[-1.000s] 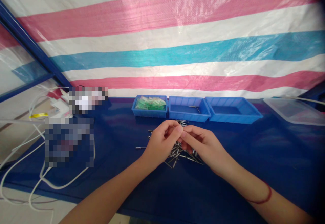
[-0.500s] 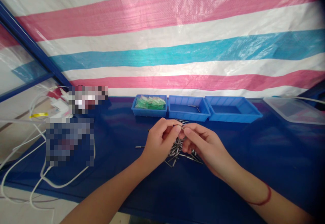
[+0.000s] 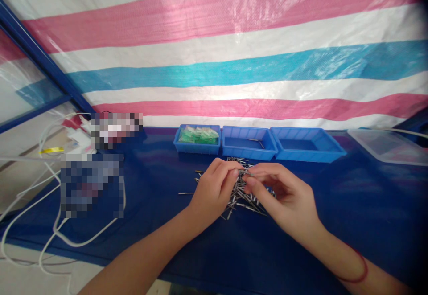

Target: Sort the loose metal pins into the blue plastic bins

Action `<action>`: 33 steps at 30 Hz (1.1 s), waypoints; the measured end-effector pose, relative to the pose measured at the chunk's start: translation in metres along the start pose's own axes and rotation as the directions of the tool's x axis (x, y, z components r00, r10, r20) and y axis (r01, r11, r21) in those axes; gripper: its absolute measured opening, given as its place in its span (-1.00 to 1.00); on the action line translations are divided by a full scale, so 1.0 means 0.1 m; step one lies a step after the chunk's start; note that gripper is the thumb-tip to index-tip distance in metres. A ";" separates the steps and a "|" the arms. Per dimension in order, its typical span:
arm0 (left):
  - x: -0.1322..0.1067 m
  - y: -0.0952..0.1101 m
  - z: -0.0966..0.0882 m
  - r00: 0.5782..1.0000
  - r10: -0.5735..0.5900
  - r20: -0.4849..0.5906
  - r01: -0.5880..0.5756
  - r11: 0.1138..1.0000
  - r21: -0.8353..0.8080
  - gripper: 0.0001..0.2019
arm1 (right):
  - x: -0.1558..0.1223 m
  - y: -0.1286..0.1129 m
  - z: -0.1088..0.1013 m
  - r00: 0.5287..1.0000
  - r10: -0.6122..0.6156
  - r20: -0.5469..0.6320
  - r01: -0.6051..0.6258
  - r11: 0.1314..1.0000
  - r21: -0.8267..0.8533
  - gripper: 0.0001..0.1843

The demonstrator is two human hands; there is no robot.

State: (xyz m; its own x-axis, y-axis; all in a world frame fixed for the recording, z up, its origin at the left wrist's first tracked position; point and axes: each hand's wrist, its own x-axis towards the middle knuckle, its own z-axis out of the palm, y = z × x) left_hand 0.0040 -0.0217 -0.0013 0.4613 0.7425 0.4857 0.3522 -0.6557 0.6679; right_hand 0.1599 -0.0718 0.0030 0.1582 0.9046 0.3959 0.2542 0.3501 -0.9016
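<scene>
Fingertips pinched, my left hand (image 3: 214, 192) holds one end of a small metal blind rivet (image 3: 246, 173). The thumb and fingers of my right hand (image 3: 289, 194) are closed at its other end, partly covering it. Below both hands lies a loose pile of silvery blind rivets (image 3: 246, 199) with long thin pins, partly hidden by the fingers. A single rivet (image 3: 186, 193) lies apart, left of my left hand.
Three blue bins stand behind the pile: the left bin (image 3: 197, 149) holds green-and-clear packets, the middle bin (image 3: 249, 152) a few rivets; beside them is the right bin (image 3: 307, 154). A clear plastic lid (image 3: 384, 145) lies far right. White cables (image 3: 90, 241) cross the left side.
My right hand has moved slightly right and turned, its fingers opening out from a tighter curl. The hands are a little farther apart, and more of the pile shows between them.
</scene>
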 end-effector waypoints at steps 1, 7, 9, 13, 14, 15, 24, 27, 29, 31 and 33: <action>0.00 0.00 0.00 1.000 0.000 0.013 0.000 1.000 -0.001 -0.79 | -0.01 0.01 -0.01 0.999 -0.039 0.005 0.039 0.998 -0.054 -0.91; 0.01 -0.01 -0.02 0.998 -0.042 0.054 0.043 0.999 -0.011 -0.76 | 0.05 0.05 -0.04 0.992 -0.045 0.120 0.068 0.979 -0.192 -0.93; 0.02 -0.02 -0.03 0.994 -0.095 0.063 0.096 0.995 -0.013 -0.76 | 0.09 0.07 -0.02 0.990 0.041 0.138 -0.024 0.992 -0.123 -0.89; 0.05 -0.05 -0.09 0.980 -0.193 0.047 0.194 0.981 -0.008 -0.68 | 0.24 0.17 -0.02 0.976 0.209 0.065 -0.214 0.973 0.087 -0.82; 0.06 -0.06 -0.11 0.978 -0.205 0.042 0.205 0.979 -0.004 -0.66 | 0.30 0.20 -0.03 0.973 0.229 0.025 -0.230 0.967 0.109 -0.80; 0.07 -0.09 -0.14 0.977 -0.212 0.038 0.212 0.977 0.004 -0.64 | 0.37 0.24 -0.05 0.972 0.233 -0.020 -0.229 0.967 0.109 -0.79; 0.17 -0.44 -0.38 0.987 -0.131 0.097 0.103 0.962 0.254 -0.77 | 0.86 0.48 -0.24 0.980 -0.016 -0.199 -0.040 0.960 -0.277 -0.72; 0.18 -0.51 -0.40 0.964 -0.102 0.245 0.022 0.951 0.309 -0.78 | 0.68 0.42 -0.26 0.974 -0.113 -0.199 0.028 0.922 -0.385 -0.76; 0.17 -0.52 -0.40 0.944 -0.097 0.315 -0.009 0.948 0.319 -0.80 | 0.51 0.41 -0.27 0.974 -0.153 -0.168 0.069 0.904 -0.422 -0.79; 0.17 -0.51 -0.43 0.923 -0.103 0.370 -0.023 0.946 0.322 -0.81 | 0.38 0.44 -0.27 0.979 -0.165 -0.123 0.097 0.897 -0.432 -0.82; 0.16 -0.46 -0.47 0.900 -0.111 0.422 -0.030 0.949 0.314 -0.81 | 0.30 0.48 -0.26 0.984 -0.163 -0.076 0.117 0.899 -0.422 -0.84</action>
State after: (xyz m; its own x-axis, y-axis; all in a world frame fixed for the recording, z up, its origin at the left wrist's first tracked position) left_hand -0.0428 0.0270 0.0021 0.7196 0.6831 0.1251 0.5758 -0.6876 0.4425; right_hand 0.2015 -0.0338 -0.0236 0.1863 0.8142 0.5499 0.6496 0.3178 -0.6907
